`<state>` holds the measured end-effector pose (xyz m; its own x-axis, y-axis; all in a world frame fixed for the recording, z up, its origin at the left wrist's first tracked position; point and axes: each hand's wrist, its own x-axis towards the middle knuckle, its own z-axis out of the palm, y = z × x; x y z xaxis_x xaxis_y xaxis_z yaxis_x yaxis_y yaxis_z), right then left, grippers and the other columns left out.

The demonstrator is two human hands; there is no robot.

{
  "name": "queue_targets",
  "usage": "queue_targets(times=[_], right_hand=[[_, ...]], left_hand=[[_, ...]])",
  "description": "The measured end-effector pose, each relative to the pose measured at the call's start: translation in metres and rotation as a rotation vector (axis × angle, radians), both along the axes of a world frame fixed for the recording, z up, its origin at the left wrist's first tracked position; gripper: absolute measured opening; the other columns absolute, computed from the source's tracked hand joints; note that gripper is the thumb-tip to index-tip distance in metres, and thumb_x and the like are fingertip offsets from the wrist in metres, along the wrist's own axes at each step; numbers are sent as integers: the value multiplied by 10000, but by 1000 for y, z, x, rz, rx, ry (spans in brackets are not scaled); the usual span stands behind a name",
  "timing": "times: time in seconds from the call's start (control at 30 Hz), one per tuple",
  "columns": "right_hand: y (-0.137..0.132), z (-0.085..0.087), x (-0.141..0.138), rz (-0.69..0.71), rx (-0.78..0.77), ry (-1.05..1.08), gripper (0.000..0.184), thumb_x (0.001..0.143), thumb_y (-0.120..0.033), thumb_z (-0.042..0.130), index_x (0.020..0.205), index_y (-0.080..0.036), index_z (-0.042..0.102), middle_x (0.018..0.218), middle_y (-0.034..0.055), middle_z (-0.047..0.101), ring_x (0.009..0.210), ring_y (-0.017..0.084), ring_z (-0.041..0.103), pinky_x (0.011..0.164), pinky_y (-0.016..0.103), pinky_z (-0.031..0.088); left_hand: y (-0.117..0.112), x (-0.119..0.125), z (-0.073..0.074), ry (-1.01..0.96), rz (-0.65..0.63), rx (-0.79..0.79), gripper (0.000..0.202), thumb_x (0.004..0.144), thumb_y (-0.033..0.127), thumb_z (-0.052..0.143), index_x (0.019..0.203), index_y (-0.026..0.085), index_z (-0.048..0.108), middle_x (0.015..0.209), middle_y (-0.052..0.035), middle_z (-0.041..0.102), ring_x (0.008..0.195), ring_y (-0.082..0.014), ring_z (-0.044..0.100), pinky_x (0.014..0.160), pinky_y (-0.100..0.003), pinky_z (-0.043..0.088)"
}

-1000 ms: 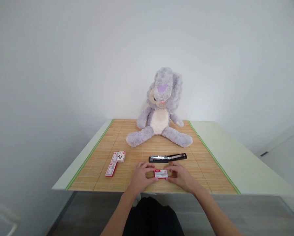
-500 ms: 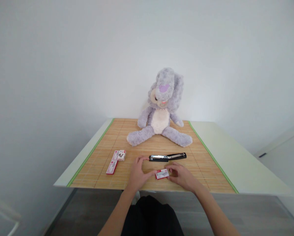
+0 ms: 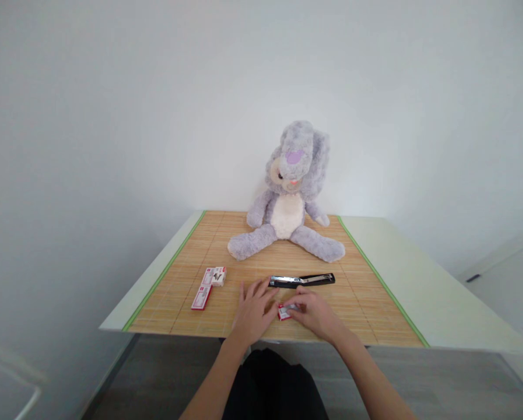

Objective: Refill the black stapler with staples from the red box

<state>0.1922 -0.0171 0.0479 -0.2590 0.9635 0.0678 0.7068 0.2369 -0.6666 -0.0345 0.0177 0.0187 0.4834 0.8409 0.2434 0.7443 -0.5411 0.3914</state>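
Observation:
A small red-and-white staple box (image 3: 283, 313) lies on the bamboo mat near the front edge. My right hand (image 3: 314, 313) has closed over its right part, thumb and fingertips pinched on it and hiding much of the top. My left hand (image 3: 255, 312) rests just left of the box with its fingers apart and holds nothing. Its thumb tip is close to the box's left end; whether they touch I cannot tell. Beyond both hands lies a black stapler (image 3: 302, 281), unfolded flat with its metal staple channel showing; the left fingertips are near its left end.
Several more small red-and-white boxes (image 3: 202, 297) sit together at the left on the bamboo mat (image 3: 174, 309). A grey plush rabbit (image 3: 287, 216) sits at the back, against the white wall. The table's pale top (image 3: 401, 274) shows beside the mat.
My right hand has moved left over the staple box and now covers its right part. My left hand has turned flatter, its fingers more spread. The view has shifted slightly.

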Motion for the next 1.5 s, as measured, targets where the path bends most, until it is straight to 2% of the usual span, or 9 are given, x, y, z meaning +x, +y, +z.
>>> queue_targets(times=[0.13,0.23,0.37,0.5,0.77,1.03,1.27,1.37,1.5], right_hand=[[3,5,-2,15,25,33,154,919,-279,676,1011,-285,799,921,14,611,785,163,601,752,277,466],[8,12,-2,-15,70,65,156,916,-274,681,1029,-277,788,967,21,621,854,175,625,816,292,483],[16,19,-2,-74,123,51,148,923,-304,680,1022,-278,787,1022,32,648,914,191,641,886,316,490],[28,22,-6,-160,162,18,182,947,-321,642,1053,-269,781,992,38,665,891,191,645,848,305,497],[53,15,-13,-144,131,-70,183,964,-350,627,973,-293,801,965,20,674,841,170,634,801,272,473],[54,7,-15,-110,130,-89,175,968,-354,628,983,-302,795,967,12,663,837,159,626,797,258,465],[55,10,-22,-108,108,-143,193,947,-338,648,1076,-298,785,1014,21,666,872,164,646,811,262,469],[52,16,-10,-132,162,-120,297,925,-352,667,1207,-294,740,1043,31,670,929,191,647,855,293,484],[45,18,36,-300,360,-125,370,925,-389,630,1268,-279,715,1107,82,666,1102,281,597,1043,445,448]], left_hand=[[-1,1,-2,34,6,19,535,991,301,520,1496,465,450,1654,78,367,1492,-282,334,1256,-705,42],[-2,2,-3,45,12,35,619,972,240,511,1543,446,389,1634,56,402,1482,-282,350,1260,-704,25],[-2,5,-3,57,29,65,567,993,248,481,1529,424,425,1598,19,450,1466,-283,373,1264,-696,28],[-3,6,1,42,10,71,536,1009,233,454,1505,437,451,1575,23,472,1470,-256,372,1274,-676,40],[-6,3,7,15,-37,61,594,940,153,510,1465,433,509,1513,23,525,1449,-238,392,1286,-651,30],[-6,3,6,-9,-35,49,626,894,116,525,1436,428,543,1502,25,532,1437,-244,393,1283,-665,30],[-7,3,6,7,-31,54,593,904,136,527,1430,410,549,1503,23,526,1439,-249,382,1287,-659,48],[-7,3,6,11,-26,60,614,912,136,518,1459,415,521,1510,21,520,1441,-253,376,1290,-648,59],[-7,3,7,5,-22,51,621,921,137,506,1462,441,515,1505,34,527,1433,-248,387,1295,-636,56]])
